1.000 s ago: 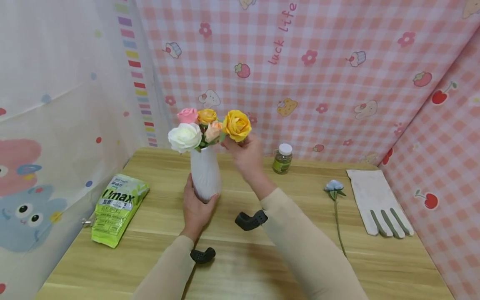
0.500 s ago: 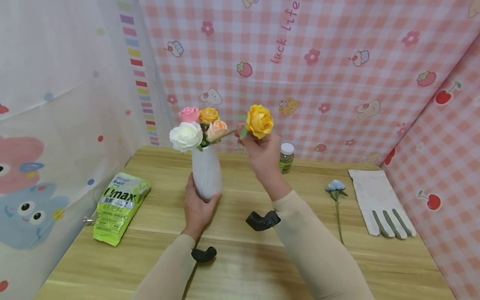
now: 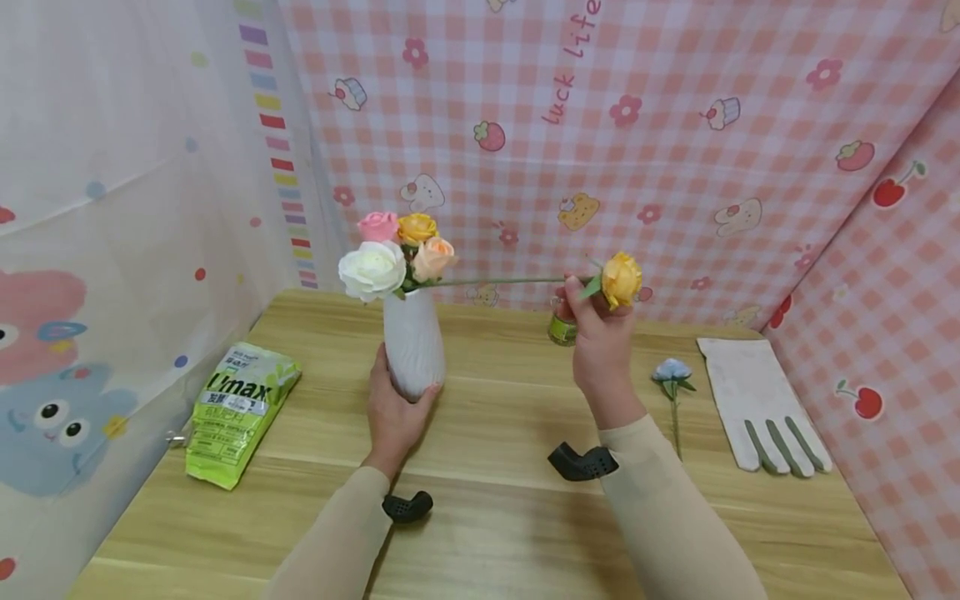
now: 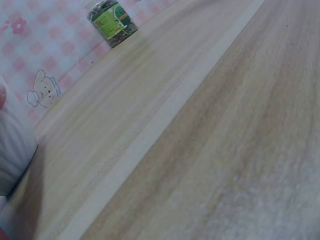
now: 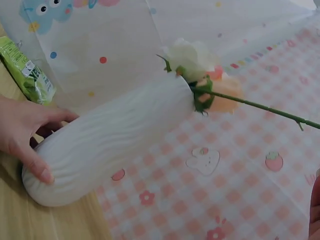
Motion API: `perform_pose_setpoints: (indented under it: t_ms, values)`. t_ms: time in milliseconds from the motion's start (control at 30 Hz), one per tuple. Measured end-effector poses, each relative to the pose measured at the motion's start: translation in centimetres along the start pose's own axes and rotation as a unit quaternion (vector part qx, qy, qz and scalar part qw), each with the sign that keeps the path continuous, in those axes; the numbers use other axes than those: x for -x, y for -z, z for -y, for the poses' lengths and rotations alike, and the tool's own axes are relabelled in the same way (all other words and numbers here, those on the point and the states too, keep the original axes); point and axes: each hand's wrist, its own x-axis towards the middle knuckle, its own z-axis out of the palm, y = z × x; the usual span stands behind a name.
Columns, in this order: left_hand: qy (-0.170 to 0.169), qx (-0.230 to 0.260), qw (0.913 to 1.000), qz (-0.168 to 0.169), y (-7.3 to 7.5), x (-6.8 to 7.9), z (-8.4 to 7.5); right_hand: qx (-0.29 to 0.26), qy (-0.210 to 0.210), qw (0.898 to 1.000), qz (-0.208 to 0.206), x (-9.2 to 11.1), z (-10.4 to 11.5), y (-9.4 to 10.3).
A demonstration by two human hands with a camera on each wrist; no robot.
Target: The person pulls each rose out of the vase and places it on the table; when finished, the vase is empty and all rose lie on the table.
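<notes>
A white ribbed vase (image 3: 414, 346) stands on the table with my left hand (image 3: 397, 421) gripping its lower part. From its mouth rise a white rose (image 3: 372, 271), a pink rose (image 3: 378, 226), a golden rose (image 3: 417, 228) and a peach rose (image 3: 433, 259). To the right, my right hand (image 3: 603, 342) pinches a yellow rose (image 3: 622, 281) just under its bloom. Its long green stem (image 5: 260, 106) stretches nearly level back to the vase's mouth, overlapping the leaves there in the right wrist view. Only the vase's edge shows in the left wrist view.
A blue flower (image 3: 671, 371) lies on the table (image 3: 495, 533) at the right, beside a white glove (image 3: 742, 392). The right hand partly hides a small jar (image 3: 561, 328) at the back. At the left lies a green bag (image 3: 240, 417). Patterned cloth (image 3: 675, 167) hangs behind.
My right hand has moved right with the yellow rose, away from the other flowers, so its long stem now shows. My left hand and the vase have stayed in place.
</notes>
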Motion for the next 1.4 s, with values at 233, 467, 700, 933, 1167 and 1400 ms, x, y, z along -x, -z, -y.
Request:
perform_pose_setpoints:
  t_ms: [233,467,700,933,1167,1400]
  values:
    - [0.007,0.007,0.9999,0.004,-0.1,0.0,-0.1,-0.053,-0.035,0.996,-0.07,0.7,0.2,3.7]
    - [0.003,0.01,0.9999,0.007,0.0,-0.1,-0.2,0.024,-0.08,0.993,-0.082,1.2,0.2,7.6]
    - [0.001,0.004,1.0,0.006,-0.1,-0.1,-0.1,0.126,-0.115,0.98,-0.098,1.6,-0.2,10.6]
    - [0.003,0.007,0.9999,0.01,0.1,0.0,-0.2,0.195,-0.133,0.967,-0.099,1.8,-0.8,12.5]
    - [0.005,0.007,0.9999,0.012,0.2,0.0,-0.2,0.287,-0.116,0.947,-0.085,2.0,-1.5,14.7]
    - [0.002,0.004,1.0,0.008,0.2,0.1,-0.2,0.39,-0.096,0.914,-0.052,2.5,-0.3,14.6]
